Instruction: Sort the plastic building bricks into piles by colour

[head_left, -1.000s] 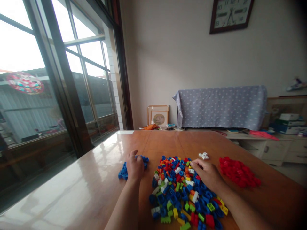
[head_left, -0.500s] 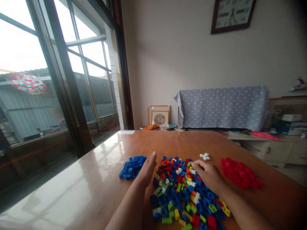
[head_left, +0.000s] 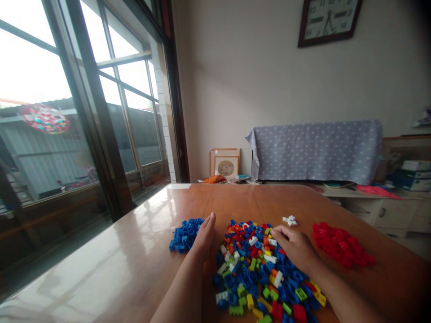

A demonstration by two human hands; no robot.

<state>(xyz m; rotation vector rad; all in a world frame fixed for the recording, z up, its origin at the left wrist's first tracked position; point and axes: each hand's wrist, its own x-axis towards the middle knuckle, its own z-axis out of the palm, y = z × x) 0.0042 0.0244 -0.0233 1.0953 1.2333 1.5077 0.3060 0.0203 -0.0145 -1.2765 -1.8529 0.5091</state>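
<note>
A heap of mixed toy building bricks (head_left: 247, 280) in blue, red, white, green, yellow and orange lies in front of me. My left hand (head_left: 204, 235) is open and held edge-on, fingers straight, between this heap and a smaller pile of blue bricks (head_left: 183, 235). It partly covers the blue pile's right side. Over the heap's far right edge, my right hand (head_left: 296, 246) has its fingers curled together, with thumb and index fingertips close to the bricks. Whatever those fingers may hold is hidden. A few white bricks (head_left: 290, 220) lie just beyond it.
A pile of red bricks (head_left: 341, 244) sits to the right on the glossy brown table (head_left: 117, 264). Beyond the table are a cloth-covered object (head_left: 316, 152), a low white cabinet (head_left: 390, 215) and framed pictures (head_left: 226, 166). A large window (head_left: 134, 112) is at the left.
My left hand has shifted slightly left, nearer the blue pile. My right hand stays curled at nearly the same spot over the mixed heap. The whole view has moved slightly.
</note>
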